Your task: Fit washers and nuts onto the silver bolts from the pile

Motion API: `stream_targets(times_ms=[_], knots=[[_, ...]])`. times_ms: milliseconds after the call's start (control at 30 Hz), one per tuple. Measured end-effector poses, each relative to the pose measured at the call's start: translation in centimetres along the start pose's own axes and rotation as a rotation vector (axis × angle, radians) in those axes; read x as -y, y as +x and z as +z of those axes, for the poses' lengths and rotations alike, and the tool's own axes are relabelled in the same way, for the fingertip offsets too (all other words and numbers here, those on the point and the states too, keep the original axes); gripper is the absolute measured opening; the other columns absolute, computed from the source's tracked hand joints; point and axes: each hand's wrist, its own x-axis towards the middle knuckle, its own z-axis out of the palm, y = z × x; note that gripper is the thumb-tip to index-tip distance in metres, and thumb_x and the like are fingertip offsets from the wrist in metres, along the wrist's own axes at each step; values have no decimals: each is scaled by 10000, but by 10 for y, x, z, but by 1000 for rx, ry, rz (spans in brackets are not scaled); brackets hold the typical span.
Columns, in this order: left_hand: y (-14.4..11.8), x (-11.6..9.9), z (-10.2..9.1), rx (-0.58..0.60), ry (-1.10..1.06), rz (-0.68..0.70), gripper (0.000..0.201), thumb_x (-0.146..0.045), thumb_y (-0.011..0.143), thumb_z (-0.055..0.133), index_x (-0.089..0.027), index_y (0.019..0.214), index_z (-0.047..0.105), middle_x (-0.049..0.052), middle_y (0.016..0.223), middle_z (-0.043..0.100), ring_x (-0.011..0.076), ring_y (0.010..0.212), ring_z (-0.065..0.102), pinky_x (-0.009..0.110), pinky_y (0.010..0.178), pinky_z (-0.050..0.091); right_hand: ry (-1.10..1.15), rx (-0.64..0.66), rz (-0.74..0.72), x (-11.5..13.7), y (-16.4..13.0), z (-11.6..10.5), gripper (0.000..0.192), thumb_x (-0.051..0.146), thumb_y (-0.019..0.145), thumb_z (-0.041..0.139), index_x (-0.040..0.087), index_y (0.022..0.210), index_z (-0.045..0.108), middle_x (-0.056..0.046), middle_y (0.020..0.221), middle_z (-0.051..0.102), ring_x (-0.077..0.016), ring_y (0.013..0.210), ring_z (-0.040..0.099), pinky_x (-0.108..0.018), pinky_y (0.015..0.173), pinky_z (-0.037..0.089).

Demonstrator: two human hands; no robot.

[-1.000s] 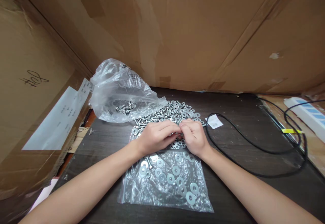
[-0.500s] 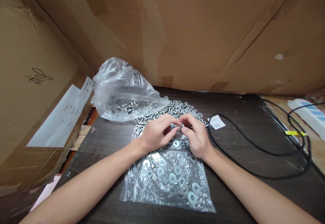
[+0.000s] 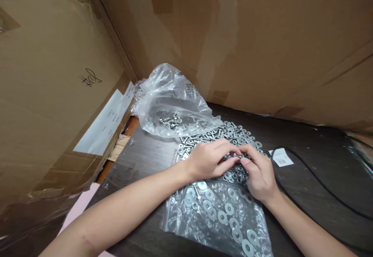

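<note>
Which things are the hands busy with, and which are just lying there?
In use: left hand and right hand pinching a small metal part together; bolt pile; washers on flat bag.

Lying about: crumpled bag; cable; white tag; cardboard.

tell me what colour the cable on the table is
Black; the cable shows clearly in the head view, right of the right hand.

Nothing I could truly read. Left of my hands, the cardboard wall (image 3: 58, 94) bore a black handwritten scrawl (image 3: 91, 77) and a white label (image 3: 101, 127); its print was too small.
</note>
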Motion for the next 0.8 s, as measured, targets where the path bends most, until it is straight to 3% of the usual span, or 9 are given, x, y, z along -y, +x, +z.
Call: stream_targets(times_ms=[333,633,800], knots=[[0,3,1,-46,-72,-68,161,-276,923,569,-170,995,667,6,896,694,76,616,612,202,580,491,-58,-25,-15,6,6,3,164,268,929,441,201,859,574,-24,772,601,-188,682,576,-305,615,428],[3,-1,-15,-71,-156,-199,139,-172,852,618,-175,978,678,-5,835,672,89,601,564,225,617,483,-96,-13,42,20,24,8,164,242,945,424,197,839,541,-31,772,569,-194,722,537,-322,653,411],[-7,3,-19,-157,-218,-279,113,-164,844,643,-165,952,679,-9,785,648,77,576,533,214,596,465,-70,29,-52,22,29,17,123,242,944,450,195,884,547,-49,833,595,-217,805,538,-349,713,419]])
